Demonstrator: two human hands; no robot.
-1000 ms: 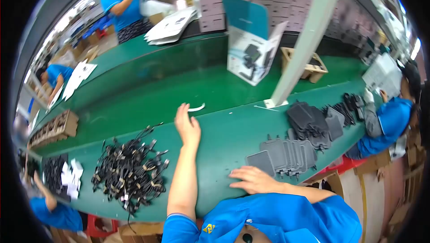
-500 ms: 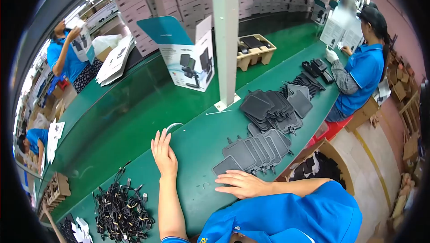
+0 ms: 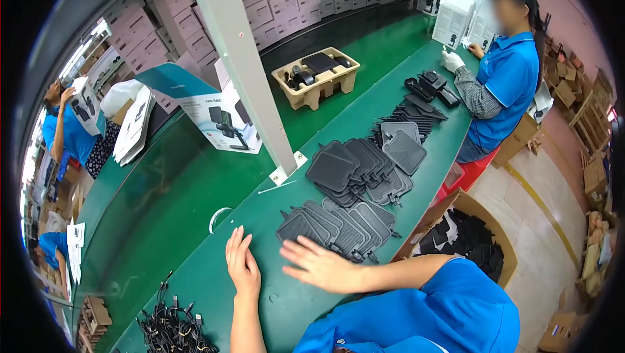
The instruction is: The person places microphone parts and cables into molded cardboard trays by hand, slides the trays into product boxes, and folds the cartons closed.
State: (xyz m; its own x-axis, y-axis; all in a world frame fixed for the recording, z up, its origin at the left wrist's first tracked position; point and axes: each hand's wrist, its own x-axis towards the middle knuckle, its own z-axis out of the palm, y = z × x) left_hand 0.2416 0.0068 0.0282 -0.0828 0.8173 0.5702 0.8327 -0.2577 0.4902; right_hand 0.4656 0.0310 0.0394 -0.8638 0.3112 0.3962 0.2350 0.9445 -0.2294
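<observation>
My left hand rests on the green table with its fingers stretched out and nothing in them. My right hand is open, its spread fingers at the near edge of a fanned row of flat dark-grey panels; whether it touches them I cannot tell. Behind that row lies a bigger heap of similar panels. A tangle of black cables with metal plugs lies left of my left hand, partly cut off by the frame's lower edge.
A metal post rises from the table. Beyond it are an open printed box and a pulp tray holding black parts. At right a co-worker sits by several black devices. A carton of dark scraps stands beside me.
The view has turned to the right, so the post and box appear further left and the cables lower. My right hand has lifted its fingers apart over the panels' edge; my left stays open.
</observation>
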